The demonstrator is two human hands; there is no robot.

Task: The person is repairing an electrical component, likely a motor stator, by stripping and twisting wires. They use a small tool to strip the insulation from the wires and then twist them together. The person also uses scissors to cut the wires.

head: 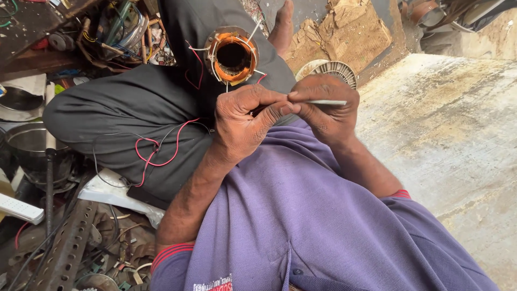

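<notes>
A round motor stator (232, 55) with orange copper windings and white sleeved leads rests on my lap, on dark grey trousers (124, 108). My left hand (242, 121) is closed just below it, fingers pinched on a thin wire end that I can barely see. My right hand (326, 105) touches the left one and grips a thin flat metal blade (327, 102) that points to the right. Red and black wires (156, 153) trail from the stator across my left thigh.
A round white slotted fan cover (336, 70) lies behind my right hand. At left are metal bowls (27, 143), a perforated steel angle bar (67, 248), a white remote-like object (20, 209) and scrap parts. A worn concrete slab (447, 134) spreads at right; cardboard (344, 32) lies beyond.
</notes>
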